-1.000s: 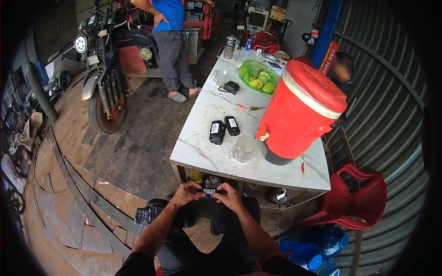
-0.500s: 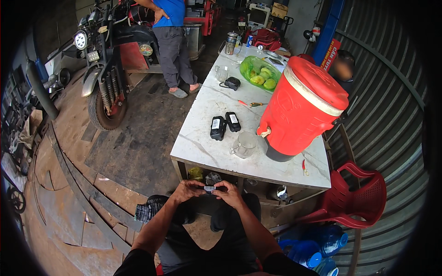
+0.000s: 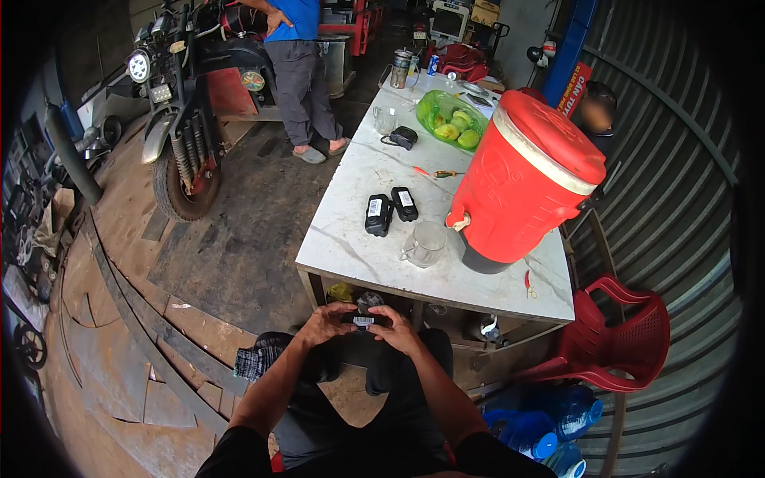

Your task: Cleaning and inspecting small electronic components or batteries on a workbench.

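Over my lap, just off the near edge of the table (image 3: 343,259), my left hand (image 3: 323,325) and my right hand (image 3: 395,331) grip a small black block-shaped thing with a white barcode label (image 3: 363,321) by its two ends. Its exact kind is too small to make out. On the tabletop beyond lie two black cases with white labels, a larger one (image 3: 378,216) and a smaller one (image 3: 405,205), side by side. To their right stands a clear glass mug (image 3: 426,244), close to a big red drink cooler (image 3: 518,191) with a spout.
A screwdriver (image 3: 446,174), a green bag of fruit (image 3: 451,119) and small red-handled pliers (image 3: 528,283) lie on the table. A red plastic chair (image 3: 617,338) and blue water bottles (image 3: 530,434) are at right. A person in blue (image 3: 299,72) stands by a motorbike (image 3: 187,119).
Both hands have turned the black labelled block, so more of its dark body and label show. My right fingers have spread further along its side. The view has shifted slightly.
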Action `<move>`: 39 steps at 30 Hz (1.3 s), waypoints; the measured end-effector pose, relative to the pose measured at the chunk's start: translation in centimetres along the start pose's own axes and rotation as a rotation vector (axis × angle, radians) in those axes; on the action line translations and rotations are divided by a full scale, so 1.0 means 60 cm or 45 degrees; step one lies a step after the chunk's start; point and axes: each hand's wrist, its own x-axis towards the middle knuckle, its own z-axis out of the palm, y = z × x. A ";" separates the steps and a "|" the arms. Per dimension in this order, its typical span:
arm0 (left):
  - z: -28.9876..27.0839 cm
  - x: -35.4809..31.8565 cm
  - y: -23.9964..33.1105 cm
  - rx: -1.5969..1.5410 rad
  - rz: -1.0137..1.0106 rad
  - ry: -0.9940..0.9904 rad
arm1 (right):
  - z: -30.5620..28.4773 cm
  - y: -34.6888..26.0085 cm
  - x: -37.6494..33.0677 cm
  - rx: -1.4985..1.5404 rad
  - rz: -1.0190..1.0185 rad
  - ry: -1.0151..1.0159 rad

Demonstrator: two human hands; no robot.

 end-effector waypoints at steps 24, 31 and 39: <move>-0.008 -0.003 -0.008 0.062 -0.276 -0.216 | -0.005 -0.013 -0.002 -0.208 0.240 -0.199; -0.006 -0.001 -0.010 -0.008 -0.188 -0.132 | -0.003 -0.008 -0.003 -0.213 0.152 -0.063; -0.009 0.003 -0.006 -0.022 -0.182 -0.080 | -0.005 0.014 0.006 -0.132 0.158 0.012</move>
